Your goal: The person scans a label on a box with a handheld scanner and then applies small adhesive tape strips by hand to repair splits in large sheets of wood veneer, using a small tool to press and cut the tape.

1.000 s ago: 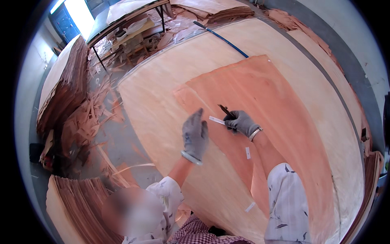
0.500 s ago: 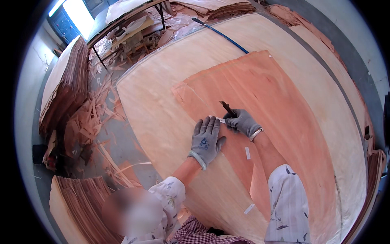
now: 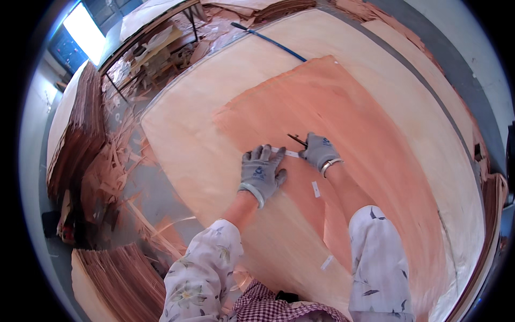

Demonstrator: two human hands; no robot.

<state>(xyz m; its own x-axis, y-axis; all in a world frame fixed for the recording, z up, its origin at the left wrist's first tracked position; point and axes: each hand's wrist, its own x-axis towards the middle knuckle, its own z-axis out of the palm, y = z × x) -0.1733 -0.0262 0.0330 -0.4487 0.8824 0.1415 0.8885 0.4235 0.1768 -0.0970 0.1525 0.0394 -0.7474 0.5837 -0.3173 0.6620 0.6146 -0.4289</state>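
Observation:
A sheet of reddish wood veneer (image 3: 370, 145) lies over a larger pale veneer sheet (image 3: 182, 134). My left hand (image 3: 259, 174), in a grey glove, rests open on the sheets, fingers apart, with fingertips at one end of a short white tape strip (image 3: 285, 152). Beside the strip's other end, my right hand (image 3: 320, 151), also gloved, is closed round a dark knife (image 3: 296, 140) that points up and left. Two more tape strips, one (image 3: 316, 189) near my right wrist and one (image 3: 327, 262) nearer me, stick to the veneer.
A blue rod (image 3: 271, 41) lies on the far part of the pale sheet. Veneer stacks stand on the left, one farther (image 3: 80, 129) and one nearer (image 3: 120, 276). Veneer scraps (image 3: 107, 166) litter the floor. A table (image 3: 145, 29) stands at the far left.
The view has shifted, so the scene sits further left and up. My left fingers have spread, and more of the tape strip between my hands shows. The knife has tilted lower.

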